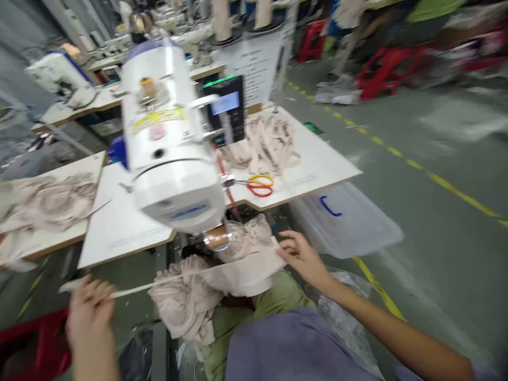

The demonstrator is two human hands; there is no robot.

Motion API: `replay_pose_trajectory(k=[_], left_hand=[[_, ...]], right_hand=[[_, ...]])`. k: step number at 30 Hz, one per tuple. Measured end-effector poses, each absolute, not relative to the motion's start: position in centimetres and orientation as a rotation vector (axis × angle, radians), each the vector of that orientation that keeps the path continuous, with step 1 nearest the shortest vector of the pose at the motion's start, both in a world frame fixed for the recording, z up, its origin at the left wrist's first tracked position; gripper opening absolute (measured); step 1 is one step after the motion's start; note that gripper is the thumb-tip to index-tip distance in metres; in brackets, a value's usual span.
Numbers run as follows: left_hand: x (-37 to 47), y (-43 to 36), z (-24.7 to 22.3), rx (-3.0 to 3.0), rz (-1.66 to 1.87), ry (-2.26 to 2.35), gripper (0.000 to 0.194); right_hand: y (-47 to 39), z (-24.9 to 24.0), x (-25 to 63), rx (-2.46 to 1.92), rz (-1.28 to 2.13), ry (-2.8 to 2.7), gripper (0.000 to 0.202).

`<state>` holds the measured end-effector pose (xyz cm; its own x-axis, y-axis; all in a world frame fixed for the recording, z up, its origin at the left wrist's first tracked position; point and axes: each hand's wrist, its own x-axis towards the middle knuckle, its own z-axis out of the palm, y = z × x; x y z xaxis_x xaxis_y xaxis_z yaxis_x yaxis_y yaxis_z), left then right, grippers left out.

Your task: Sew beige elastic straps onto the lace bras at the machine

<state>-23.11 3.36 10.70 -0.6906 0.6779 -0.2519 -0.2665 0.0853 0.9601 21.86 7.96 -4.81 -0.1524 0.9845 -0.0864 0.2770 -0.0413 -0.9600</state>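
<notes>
A beige bra (242,272) stretches across my lap below the sewing machine (170,137). My right hand (299,256) pinches the end of its wing, at the right. Out to the left, my left hand (91,304) is closed around a thin pale strap (133,290) that runs taut toward the bra; the hand is blurred. More beige bras (182,299) hang bunched beside my left thigh. The cups near the machine's arm tip (217,238) are partly hidden behind it, and I cannot tell whether they touch it.
Scissors (260,185) with red and yellow handles lie on the white table (317,164), near a pile of beige straps (272,140) and a control screen (224,106). A clear plastic bin (349,222) stands under the right edge. Beige pieces (59,201) cover the left table. Red stools stand around.
</notes>
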Motion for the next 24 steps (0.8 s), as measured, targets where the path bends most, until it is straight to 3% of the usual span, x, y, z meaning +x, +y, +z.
replay_pose_trajectory(k=[3, 8, 11, 16, 22, 24], left_hand=[[-19.1, 3.5, 8.0, 0.416, 1.578, 1.578, 0.022], [-11.7, 3.5, 4.0, 0.546, 1.371, 1.447, 0.043], [-8.2, 2.9, 3.7, 0.668, 1.242, 1.412, 0.041], [-5.6, 2.6, 4.4, 0.972, 0.991, 1.448, 0.022], [-5.6, 3.4, 4.4, 1.164, 0.828, 1.508, 0.021], [-5.8, 3.1, 3.5, 1.14, 0.859, 1.536, 0.01]], right_hand=[[7.3, -4.4, 19.9, -1.446, 1.118, -1.63, 0.029], [7.3, -1.2, 15.2, -1.096, 1.459, -2.07, 0.029], [7.8, -0.1, 13.4, -1.074, 1.587, -1.998, 0.029], [9.4, 1.4, 12.6, -1.069, 1.793, -1.795, 0.04], [10.8, 2.3, 13.3, -0.999, 1.765, -2.095, 0.021], [11.1, 1.3, 13.7, -1.053, 1.758, -2.085, 0.021]])
